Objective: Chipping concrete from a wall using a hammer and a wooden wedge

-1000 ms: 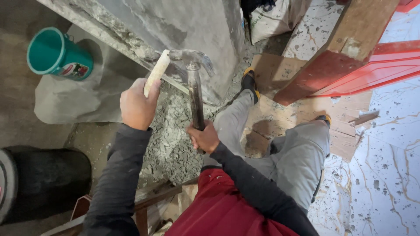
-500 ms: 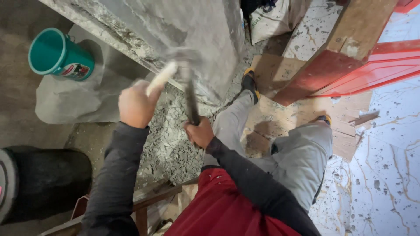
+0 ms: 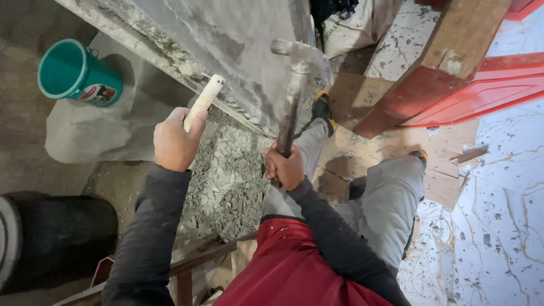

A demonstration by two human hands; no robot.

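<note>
**A:** So what's at the bottom of the frame? I just see red and grey.

**B:** That's the person's own body: red top, dark sleeves, grey trouser legs running to the right, one shoe (image 3: 322, 106) near the middle. Left hand (image 3: 174, 141), left of centre, is wrapped tight round a pale handle (image 3: 204, 102) that sticks up and to the right. Can't tell what's on the other end, the fist hides it.

**A:** And the other hand?

**B:** Right hand (image 3: 287, 167), dead centre, fingers closed round the lower end of a dusty hammer (image 3: 294, 96). The shaft runs nearly straight up the frame and the head sits at top centre, over the grey slab (image 3: 226, 39). It's a bit blurred.

**A:** What's under the hands?

**B:** A heap of grey rubble (image 3: 226, 175) between them, lying against the slab's rough lower edge.

**A:** Further out?

**B:** Teal bucket (image 3: 76, 76) at upper left on a grey sheet, black tub (image 3: 56, 238) at lower left, red-painted timber (image 3: 453, 73) at upper right, marbled floor (image 3: 498, 226) down the right side.
</note>
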